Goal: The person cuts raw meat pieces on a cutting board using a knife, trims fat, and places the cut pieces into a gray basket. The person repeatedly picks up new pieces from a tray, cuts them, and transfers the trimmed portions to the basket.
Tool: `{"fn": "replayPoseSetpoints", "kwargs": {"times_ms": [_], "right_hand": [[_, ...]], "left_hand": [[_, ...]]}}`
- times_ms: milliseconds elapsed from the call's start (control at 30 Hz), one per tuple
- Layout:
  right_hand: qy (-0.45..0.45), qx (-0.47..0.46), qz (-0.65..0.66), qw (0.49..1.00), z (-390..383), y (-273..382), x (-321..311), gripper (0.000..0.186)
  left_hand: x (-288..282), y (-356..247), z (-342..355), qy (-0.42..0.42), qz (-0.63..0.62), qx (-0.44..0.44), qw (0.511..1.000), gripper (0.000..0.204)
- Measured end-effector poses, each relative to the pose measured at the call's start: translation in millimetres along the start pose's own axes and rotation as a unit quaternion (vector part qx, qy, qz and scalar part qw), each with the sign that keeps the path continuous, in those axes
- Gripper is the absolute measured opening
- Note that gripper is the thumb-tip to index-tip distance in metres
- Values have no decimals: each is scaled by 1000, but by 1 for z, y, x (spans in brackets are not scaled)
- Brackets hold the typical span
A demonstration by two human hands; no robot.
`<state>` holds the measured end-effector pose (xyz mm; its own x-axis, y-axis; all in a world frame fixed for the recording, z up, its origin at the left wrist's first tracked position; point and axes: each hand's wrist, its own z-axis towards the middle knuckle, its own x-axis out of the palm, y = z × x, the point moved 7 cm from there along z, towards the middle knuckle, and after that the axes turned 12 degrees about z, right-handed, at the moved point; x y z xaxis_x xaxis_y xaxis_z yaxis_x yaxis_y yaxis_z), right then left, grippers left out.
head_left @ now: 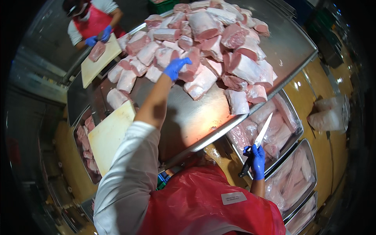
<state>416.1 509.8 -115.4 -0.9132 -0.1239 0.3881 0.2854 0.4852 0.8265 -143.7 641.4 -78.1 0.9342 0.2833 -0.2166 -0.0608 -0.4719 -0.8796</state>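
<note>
My left hand (177, 68), in a blue glove, reaches across the steel table to the near side of a big heap of raw meat. Its fingers are closed on a pale pink piece of meat (191, 67); part of their grip is hidden. Around it lie thick cut meat pieces with white fat, such as a chunk (200, 83) just nearer to me. Low on the right, off the table's edge, my right hand (257, 161), also gloved in blue, grips a knife (263, 130) by its black handle. The bare blade points up and away from me.
A white cutting board (111, 135) lies at left, beside a bin of meat pieces (83, 137). Across the table a co-worker in a red apron (91, 21) handles meat on another board (102, 62). Metal tubs (298, 127) of plastic-wrapped meat stand below the table's raised rim (203, 145) at right.
</note>
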Motion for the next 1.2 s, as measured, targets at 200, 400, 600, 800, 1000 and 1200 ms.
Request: {"fn": "replayPoseSetpoints", "kwargs": {"times_ms": [200,400,600,800,1000,1200], "right_hand": [[110,-1,-66,992,31,-1,72,23],[221,3,-106,969,56,-11,147,25],[338,11,-180,924,34,-30,251,31],[383,8,-208,900,17,-45,319,29],[407,2,-232,884,-43,-39,417,19],[480,-122,-234,837,-109,-38,482,36]], "left_hand": [[-22,57,-226,-150,-44,402,902,64],[-87,71,-417,-303,-2,170,938,52],[-120,181,-530,-296,-164,39,940,26],[-115,231,-657,-405,-152,-44,900,30],[-159,226,-711,-604,-151,-2,783,23],[-167,195,-706,-629,-44,55,775,20]]}}
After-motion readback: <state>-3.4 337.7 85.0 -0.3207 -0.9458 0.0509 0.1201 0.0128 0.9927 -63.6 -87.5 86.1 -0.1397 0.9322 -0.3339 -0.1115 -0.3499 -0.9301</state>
